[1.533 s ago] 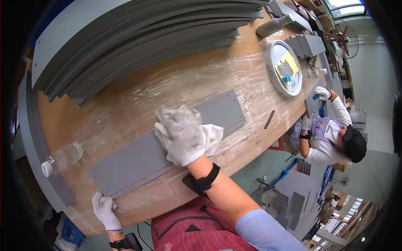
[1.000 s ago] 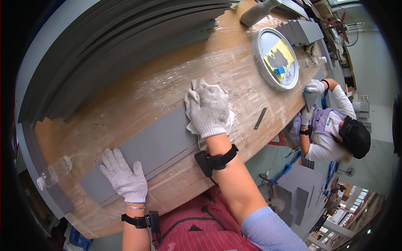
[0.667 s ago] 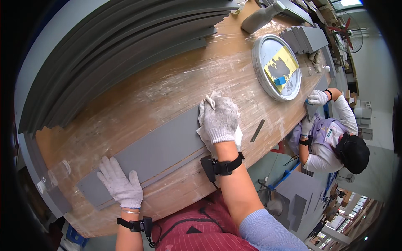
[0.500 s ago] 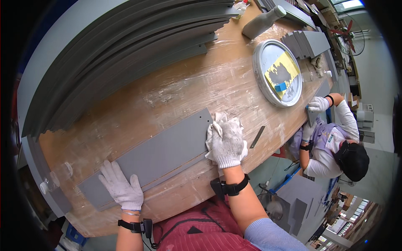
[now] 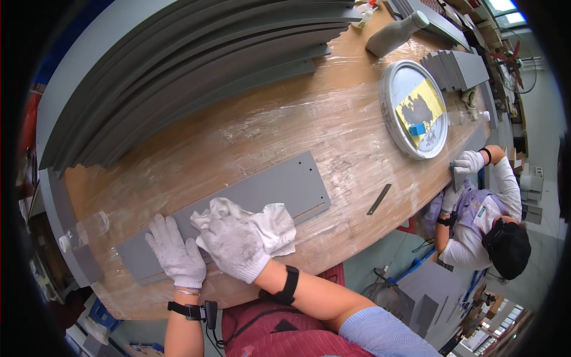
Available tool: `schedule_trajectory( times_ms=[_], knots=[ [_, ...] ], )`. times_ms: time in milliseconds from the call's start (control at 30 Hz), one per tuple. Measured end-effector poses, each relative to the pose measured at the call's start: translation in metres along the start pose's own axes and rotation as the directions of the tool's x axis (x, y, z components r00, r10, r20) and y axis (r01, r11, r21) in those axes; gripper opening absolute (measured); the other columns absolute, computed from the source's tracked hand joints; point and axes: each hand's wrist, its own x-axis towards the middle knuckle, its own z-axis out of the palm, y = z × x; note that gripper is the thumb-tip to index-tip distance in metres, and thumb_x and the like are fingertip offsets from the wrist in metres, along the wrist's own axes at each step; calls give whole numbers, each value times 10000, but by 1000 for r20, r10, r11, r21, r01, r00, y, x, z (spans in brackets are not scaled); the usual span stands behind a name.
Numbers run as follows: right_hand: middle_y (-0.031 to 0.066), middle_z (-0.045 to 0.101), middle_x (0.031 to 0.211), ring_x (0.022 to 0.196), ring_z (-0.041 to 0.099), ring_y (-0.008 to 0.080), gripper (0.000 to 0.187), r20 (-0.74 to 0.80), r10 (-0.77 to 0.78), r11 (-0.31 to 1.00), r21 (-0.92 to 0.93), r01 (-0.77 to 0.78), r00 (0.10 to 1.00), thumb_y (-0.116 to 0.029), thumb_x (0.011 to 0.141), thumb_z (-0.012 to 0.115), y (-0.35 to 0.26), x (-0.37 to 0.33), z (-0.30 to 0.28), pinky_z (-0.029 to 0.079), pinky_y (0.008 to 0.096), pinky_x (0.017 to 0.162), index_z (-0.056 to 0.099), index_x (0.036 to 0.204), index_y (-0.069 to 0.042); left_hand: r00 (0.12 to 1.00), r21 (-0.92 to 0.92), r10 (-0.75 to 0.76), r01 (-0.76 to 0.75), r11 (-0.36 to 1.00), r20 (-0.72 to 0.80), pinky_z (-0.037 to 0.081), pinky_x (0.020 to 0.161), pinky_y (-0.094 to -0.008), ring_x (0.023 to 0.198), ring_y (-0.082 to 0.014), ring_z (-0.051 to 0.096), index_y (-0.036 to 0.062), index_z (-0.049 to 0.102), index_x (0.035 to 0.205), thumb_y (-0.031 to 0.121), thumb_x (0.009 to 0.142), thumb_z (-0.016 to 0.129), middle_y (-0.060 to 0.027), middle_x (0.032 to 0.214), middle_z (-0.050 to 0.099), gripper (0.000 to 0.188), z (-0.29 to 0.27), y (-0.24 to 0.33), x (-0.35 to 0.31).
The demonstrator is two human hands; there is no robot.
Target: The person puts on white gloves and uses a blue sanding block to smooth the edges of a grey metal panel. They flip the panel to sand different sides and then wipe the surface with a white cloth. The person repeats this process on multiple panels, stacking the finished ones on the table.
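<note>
A long grey board (image 5: 279, 181) lies flat on the table in front of me, with small holes and a narrow slot at its right end. My gloved left hand (image 5: 174, 250) rests flat on the board's left part, fingers stretched out. Close beside it, my gloved right hand (image 5: 233, 245) presses a white cloth (image 5: 275, 229) onto the board. The cloth spreads out past the glove on both sides, and part of the board's front edge is hidden beneath it.
A tall stack of grey boards (image 5: 196, 71) fills the far left. Farther right stand a white bucket lid (image 5: 389, 113) with yellow paper, a grey bottle (image 5: 395, 34) and shorter boards (image 5: 458, 70). A thin dark strip (image 5: 379, 199) lies right of my board. A co-worker (image 5: 476, 214) works at the right edge.
My right hand has moved left along the board with the cloth, from its right end to beside my left hand. My left hand stays on the board. The whole view has shifted slightly.
</note>
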Motion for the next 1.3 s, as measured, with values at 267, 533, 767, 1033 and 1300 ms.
schedule_trajectory(
  times_ms=[267,533,767,1033,1300],
  knots=[
    [159,639,1032,969,596,352,179,-400,77,888,-390,-245,913,-158,891,636,58,35,-44,464,474,864,639,990,-9,999,-92,-40,40,995,7,164,1192,-604,1451,-479,268,-34,391,1464,194,826,576,-278,1554,321,703,-14,7,2],
    [141,660,1113,1115,587,336,182,-117,-112,929,-365,63,987,-218,866,693,-23,25,14,510,456,882,732,941,-57,850,-394,-421,285,873,-317,197,1193,-596,1421,-459,331,-35,444,1422,295,846,682,-256,1529,379,705,13,-83,-82],
    [176,662,974,946,599,353,268,-400,82,855,-443,-271,913,-121,856,680,11,35,21,496,460,864,706,1104,-24,844,-211,-515,482,850,-151,145,1190,-625,1426,-440,333,67,521,1413,417,869,697,-199,1533,415,671,11,-151,-152],
    [196,665,997,1056,595,408,218,135,-523,788,-299,538,841,-268,873,662,-224,66,205,481,507,939,716,964,-77,808,-178,-588,573,800,-44,193,1169,-634,1376,-431,390,88,524,1396,436,819,683,-227,1461,474,693,3,-155,-131],
    [158,647,957,915,602,329,166,6,27,969,-244,-24,1000,-195,916,631,-152,72,144,496,485,770,703,945,-48,790,-287,-586,528,799,-180,222,1145,-659,1354,-464,392,70,521,1357,476,822,682,-230,1476,444,691,11,-159,-147]
  ],
)
